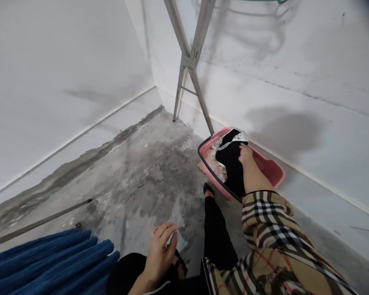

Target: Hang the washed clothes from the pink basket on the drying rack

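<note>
My right hand [245, 154] reaches down into a pink laundry basket [272, 169] on the floor and closes on a black garment [232, 159] that hangs over the basket's near rim. A white lacy cloth [223, 142] lies beside it in the basket. My right arm wears a checked beige sleeve [270, 229]. My left hand [161, 250] hovers low near my knee, fingers loosely curled, with nothing visible in it. My black trouser leg [217, 229] and foot [208, 190] stand just in front of the basket.
A metal drying-rack leg frame [189, 61] stands in the corner against white walls. Blue pleated fabric [49, 262] hangs at the lower left over a thin metal rail [39, 223]. The concrete floor [141, 172] is stained grey.
</note>
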The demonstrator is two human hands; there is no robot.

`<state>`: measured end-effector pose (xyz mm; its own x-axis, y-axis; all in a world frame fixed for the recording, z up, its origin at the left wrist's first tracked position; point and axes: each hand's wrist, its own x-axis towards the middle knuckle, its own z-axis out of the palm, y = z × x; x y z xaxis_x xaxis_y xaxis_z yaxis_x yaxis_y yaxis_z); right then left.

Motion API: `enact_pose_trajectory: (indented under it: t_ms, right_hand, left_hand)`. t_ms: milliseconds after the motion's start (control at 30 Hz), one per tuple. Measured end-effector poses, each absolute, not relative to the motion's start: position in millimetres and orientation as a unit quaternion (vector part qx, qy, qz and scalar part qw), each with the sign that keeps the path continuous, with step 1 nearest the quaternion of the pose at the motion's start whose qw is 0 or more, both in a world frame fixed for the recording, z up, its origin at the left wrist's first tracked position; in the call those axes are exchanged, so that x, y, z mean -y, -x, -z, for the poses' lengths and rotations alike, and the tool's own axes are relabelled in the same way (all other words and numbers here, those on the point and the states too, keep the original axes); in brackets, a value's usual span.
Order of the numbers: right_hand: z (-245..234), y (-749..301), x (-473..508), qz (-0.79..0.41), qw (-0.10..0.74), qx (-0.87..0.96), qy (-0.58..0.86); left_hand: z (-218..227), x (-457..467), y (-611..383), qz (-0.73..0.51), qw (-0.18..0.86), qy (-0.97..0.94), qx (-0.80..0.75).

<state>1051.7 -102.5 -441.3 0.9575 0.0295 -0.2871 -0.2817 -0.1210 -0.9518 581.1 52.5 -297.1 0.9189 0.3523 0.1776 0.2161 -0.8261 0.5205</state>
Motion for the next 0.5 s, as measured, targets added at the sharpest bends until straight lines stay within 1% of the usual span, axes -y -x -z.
enact_pose_trajectory:
  t_ms: [67,167,233,300,400,467,500]
  right_hand:
    - [421.0,-1049.8,102.1,-0.129,0.722,-0.157,0.662]
    - [375.4,-1034.7,109.6,-0.157,0.782,-0.191,0.572]
    - [337.4,-1014.1,118.6,-0.183,0.831,-0.166,0.499]
    - [295.3,-985.6,127.2,-0.210,0.872,-0.107,0.429]
    - [228.0,-932.7,133.6,-0.259,0.880,-0.001,0.398]
    - [183.4,-894.3,131.5,-0.275,0.860,0.055,0.425]
    - [162.2,-874.9,128.7,-0.259,0.848,0.085,0.456]
  left_hand:
    - [299.2,-52.9,-577.9,-0.139,0.260,-0.944,-0.149]
    - [302.5,-53.7,-569.8,-0.148,0.289,-0.932,-0.160]
    - [303.3,-52.9,-564.2,-0.141,0.339,-0.912,-0.180]
    - [300.5,-50.7,-560.6,-0.123,0.415,-0.875,-0.215]
    - [283.8,-44.3,-561.4,-0.080,0.558,-0.775,-0.286]
    - [262.9,-38.9,-565.2,-0.051,0.656,-0.683,-0.318]
    - [250.2,-36.2,-567.4,-0.038,0.700,-0.635,-0.324]
